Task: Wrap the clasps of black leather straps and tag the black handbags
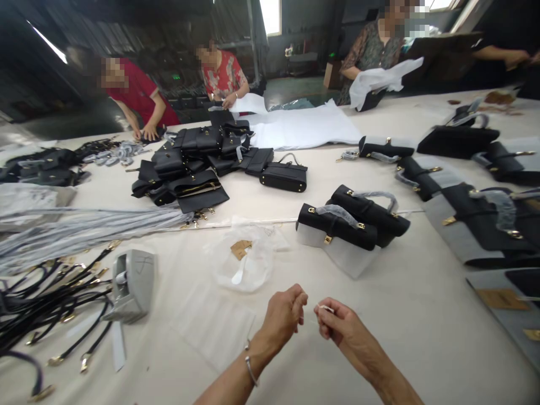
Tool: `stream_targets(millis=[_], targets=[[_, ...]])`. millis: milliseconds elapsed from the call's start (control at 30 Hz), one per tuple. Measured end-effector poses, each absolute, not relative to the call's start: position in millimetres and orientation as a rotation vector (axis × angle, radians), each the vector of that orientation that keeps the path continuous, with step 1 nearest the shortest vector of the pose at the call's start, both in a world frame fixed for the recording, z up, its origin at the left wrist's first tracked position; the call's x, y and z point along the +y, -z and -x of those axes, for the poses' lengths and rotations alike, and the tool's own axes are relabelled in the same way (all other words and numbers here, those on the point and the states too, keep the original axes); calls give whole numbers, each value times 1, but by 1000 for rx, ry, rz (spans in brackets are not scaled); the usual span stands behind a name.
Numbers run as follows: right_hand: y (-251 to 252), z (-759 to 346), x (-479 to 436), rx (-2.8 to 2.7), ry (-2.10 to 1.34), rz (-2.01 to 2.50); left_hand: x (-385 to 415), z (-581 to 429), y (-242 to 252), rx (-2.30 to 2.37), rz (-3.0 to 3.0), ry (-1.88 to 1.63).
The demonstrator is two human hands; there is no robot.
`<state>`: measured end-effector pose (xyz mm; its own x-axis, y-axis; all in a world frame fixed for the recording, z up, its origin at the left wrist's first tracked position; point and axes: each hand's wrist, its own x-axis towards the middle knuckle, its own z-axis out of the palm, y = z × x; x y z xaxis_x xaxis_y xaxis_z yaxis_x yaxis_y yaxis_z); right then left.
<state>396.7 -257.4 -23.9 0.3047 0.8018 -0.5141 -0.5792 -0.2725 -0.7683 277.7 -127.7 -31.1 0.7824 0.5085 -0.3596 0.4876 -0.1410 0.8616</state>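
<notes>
Above the near part of the table, my left hand (284,315) is closed with fingers curled in. What it holds, if anything, is hidden. Just to its right, my right hand (340,326) pinches a thin white strip (324,307) between thumb and fingers; its exact kind is too small to tell. The two hands are close but apart. Beyond them stand two black handbags (337,226) with gold fittings and wrapped handles. A clear plastic bag (219,275) holding small brown tags (241,248) lies left of them. Near my left forearm is a thin white sheet (213,323).
A grey tape dispenser (137,287) stands at left by black straps (54,304) with gold clasps. Wrapped straps (105,222) lie behind. A heap of black bags (189,157) and a white sheet stack (299,126) are farther back. More handbags (485,216) line the right. Several people work across the table.
</notes>
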Motion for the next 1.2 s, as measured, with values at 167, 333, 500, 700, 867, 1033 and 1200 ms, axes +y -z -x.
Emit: stream_targets(millis=[167, 333, 500, 700, 867, 1033, 1200], targets=[[38, -428, -275, -366, -974, 1465, -76, -330, 10, 515, -2114, -332], [21, -446, -270, -346, -884, 1400, -5, -427, -22, 409, -2461, -620], [9, -458, -250, -148, -867, 1427, 6, -484, -31, 347, -2674, -259], [11, -476, -245, -88, -787, 1417, -54, -460, -45, 292, -2680, -176], [-2, -485, -255, -214, -946, 1438, -96, -418, -52, 127, -2368, -38], [-16, -496, -271, -348, -1263, 1525, -95, -390, -41, -119, -2151, 31], [-16, -499, -275, -437, -1424, 1460, -96, -386, -22, -138, -2445, -74]])
